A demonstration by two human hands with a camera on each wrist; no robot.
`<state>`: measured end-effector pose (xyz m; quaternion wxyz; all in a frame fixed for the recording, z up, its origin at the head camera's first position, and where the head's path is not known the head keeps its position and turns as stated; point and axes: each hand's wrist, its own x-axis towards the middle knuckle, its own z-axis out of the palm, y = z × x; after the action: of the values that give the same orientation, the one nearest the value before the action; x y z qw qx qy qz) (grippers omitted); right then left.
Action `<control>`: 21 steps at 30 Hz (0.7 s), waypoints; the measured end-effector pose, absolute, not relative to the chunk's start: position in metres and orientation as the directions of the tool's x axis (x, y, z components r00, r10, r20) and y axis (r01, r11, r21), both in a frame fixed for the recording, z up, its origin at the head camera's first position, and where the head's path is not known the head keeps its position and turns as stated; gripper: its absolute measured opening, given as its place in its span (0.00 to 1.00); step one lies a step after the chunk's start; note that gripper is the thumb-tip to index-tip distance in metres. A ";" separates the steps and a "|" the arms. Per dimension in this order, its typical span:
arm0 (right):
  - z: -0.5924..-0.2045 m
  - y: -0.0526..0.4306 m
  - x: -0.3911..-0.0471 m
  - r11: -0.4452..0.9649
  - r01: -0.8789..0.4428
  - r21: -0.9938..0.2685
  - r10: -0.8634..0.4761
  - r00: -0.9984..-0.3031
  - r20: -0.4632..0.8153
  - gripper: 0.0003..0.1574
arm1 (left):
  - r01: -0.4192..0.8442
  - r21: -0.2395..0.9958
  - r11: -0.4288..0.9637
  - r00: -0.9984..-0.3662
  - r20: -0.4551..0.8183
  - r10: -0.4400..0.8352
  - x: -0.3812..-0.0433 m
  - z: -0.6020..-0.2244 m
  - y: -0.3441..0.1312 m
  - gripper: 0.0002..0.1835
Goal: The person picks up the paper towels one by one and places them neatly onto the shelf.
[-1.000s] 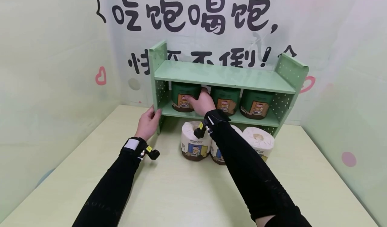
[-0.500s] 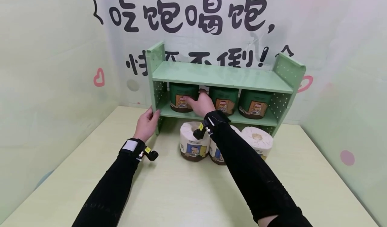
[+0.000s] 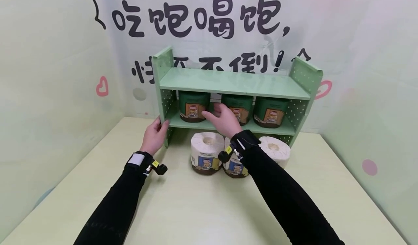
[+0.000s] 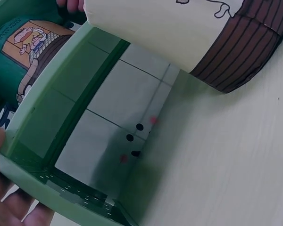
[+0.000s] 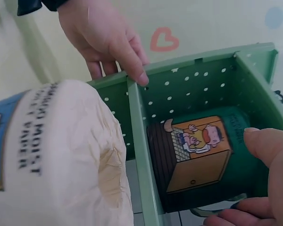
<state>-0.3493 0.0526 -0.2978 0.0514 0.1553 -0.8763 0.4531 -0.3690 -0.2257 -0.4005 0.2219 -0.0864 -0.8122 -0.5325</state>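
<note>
A light green two-tier shelf (image 3: 228,81) stands against the back wall. My left hand (image 3: 153,138) grips its left side panel, with the thumb over the front edge and the fingers outside. On the lower tier are three green-wrapped toilet rolls, each with a cartoon picture. My right hand (image 3: 224,121) is beside the left green roll (image 3: 195,109), its fingers spread between that roll and the middle green roll (image 3: 240,109). The right wrist view shows the right thumb (image 5: 266,146) apart from the left roll's wrapper. The right green roll (image 3: 271,112) sits near the right panel.
Three white-wrapped toilet rolls stand on the pale table (image 3: 183,208) before the shelf: a left one (image 3: 206,152), a middle one (image 3: 236,165) partly behind my right wrist, and a right one (image 3: 274,148) partly hidden by the sleeve. Pale walls (image 3: 52,74) enclose the table.
My right hand has loosened from the left green roll and drawn back slightly toward me and to the right. The left hand keeps its grip. The head view has shifted a little.
</note>
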 end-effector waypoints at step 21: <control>-0.293 0.174 -0.293 0.319 -0.525 -0.789 -0.105 -0.847 0.521 0.28 | 0.521 0.710 0.474 -0.680 0.681 -0.273 -0.334 -0.359 -0.194 0.33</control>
<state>-0.2934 0.1740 -0.2935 0.1915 0.1994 -0.7893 0.5483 -0.3340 -0.1941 -0.3593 0.3920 -0.0809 -0.7638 -0.5063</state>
